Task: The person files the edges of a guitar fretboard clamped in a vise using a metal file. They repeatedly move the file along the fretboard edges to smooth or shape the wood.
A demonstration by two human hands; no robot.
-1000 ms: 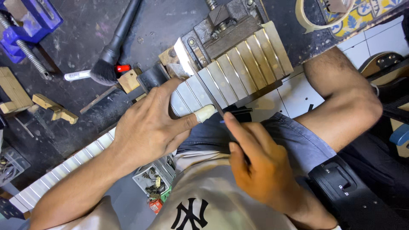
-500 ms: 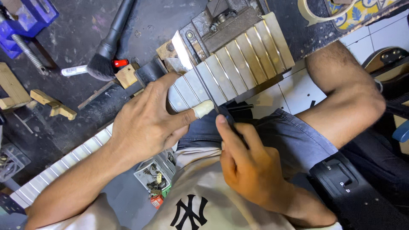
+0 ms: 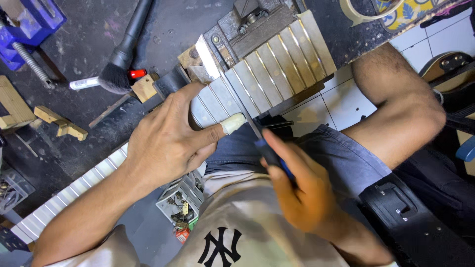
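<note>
Masked in pale tape, guitar neck (image 3: pixel 257 74) lying across dark workbench (image 3: pixel 84 44), clamped near metal vise (image 3: pixel 247 22). Left hand (image 3: pixel 163 143) pressing flat, fingers spread, taped thumb (image 3: pixel 232 123) bracing against neck edge. Right hand (image 3: pixel 302 193) closing around blue-handled file (image 3: pixel 260 136), tip touching a fret beside thumb. Black brush (image 3: pixel 126 49) resting well apart, upper left.

Motion-blurred right hand (image 3: pixel 302 190) and file (image 3: pixel 250 118); fretboard (image 3: pixel 277 64) partly under left hand (image 3: pixel 168 143).
</note>
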